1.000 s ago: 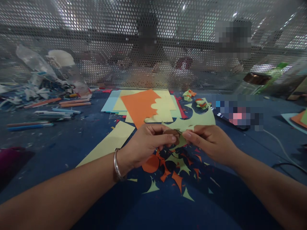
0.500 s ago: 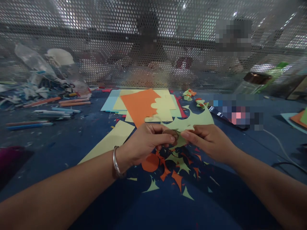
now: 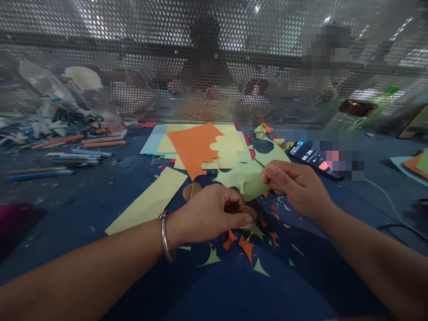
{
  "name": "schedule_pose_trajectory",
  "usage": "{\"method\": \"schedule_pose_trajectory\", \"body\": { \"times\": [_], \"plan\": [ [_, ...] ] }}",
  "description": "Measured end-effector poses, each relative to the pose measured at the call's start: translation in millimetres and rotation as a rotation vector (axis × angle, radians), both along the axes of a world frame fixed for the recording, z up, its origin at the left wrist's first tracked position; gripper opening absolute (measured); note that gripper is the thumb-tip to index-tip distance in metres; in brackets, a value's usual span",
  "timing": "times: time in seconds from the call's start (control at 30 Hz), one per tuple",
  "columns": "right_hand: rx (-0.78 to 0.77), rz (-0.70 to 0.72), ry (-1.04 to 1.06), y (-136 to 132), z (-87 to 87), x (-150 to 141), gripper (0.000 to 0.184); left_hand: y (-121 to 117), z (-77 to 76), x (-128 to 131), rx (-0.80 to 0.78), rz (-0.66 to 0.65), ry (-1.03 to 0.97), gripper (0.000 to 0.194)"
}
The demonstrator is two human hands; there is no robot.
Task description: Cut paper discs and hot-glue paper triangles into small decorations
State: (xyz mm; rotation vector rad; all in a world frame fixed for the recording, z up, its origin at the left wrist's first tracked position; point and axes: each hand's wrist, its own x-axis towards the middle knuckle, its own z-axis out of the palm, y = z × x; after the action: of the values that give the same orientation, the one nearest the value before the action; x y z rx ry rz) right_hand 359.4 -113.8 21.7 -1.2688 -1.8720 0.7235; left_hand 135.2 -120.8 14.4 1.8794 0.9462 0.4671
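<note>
Our left hand [image 3: 212,211] and right hand [image 3: 296,183] have parted! Left pinches a brown disc [image 3: 248,211] over paper scraps [image 3: 246,248]; right, farther out, grips a slim dark tool [image 3: 258,163], so work on that disc looks paused.

In my left hand [image 3: 214,213] I pinch a round brown piece [image 3: 248,211], partly hidden by my grip. From my right hand [image 3: 294,185] a thin, dark tool [image 3: 259,163] sticks out, its narrow end slanting up and leftward.
</note>
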Motion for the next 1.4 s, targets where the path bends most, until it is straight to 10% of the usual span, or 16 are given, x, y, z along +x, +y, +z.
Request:
{"method": "schedule_pose_trajectory", "body": {
  "times": [0.3, 0.47, 0.63, 0.87, 1.2, 1.4],
  "plan": [
    [0.02, -0.021, 0.102, -1.2, -1.1, 0.6, 0.047, 17.7, -1.8, -10.9, 0.502, 0.285, 0.114, 0.02],
    [0.032, 0.006, 0.125, 1.1, -3.7, 1.8, 0.045, 35.7, -8.7, -14.0, 0.234, 0.449, -0.106, 0.067],
    [0.071, 0.011, 0.083, 0.1, -4.1, 0.6, 0.045, 41.7, -13.5, -7.3, -0.088, 0.294, -0.215, 0.094],
    [0.109, 0.017, 0.068, -3.3, -2.1, -3.9, 0.047, 37.2, -13.0, -7.2, 0.085, 0.185, -0.24, 0.019],
    [0.211, -0.09, 0.06, -1.3, -2.6, -1.4, 0.049, 79.1, -0.6, -38.3, 0.067, 0.824, -0.593, 0.016],
    [0.216, -0.069, -0.328, -1.3, 0.8, -2.8, 0.05, 92.1, 4.3, -66.7, 0.094, 0.952, -0.576, 0.027]
  ]
}}
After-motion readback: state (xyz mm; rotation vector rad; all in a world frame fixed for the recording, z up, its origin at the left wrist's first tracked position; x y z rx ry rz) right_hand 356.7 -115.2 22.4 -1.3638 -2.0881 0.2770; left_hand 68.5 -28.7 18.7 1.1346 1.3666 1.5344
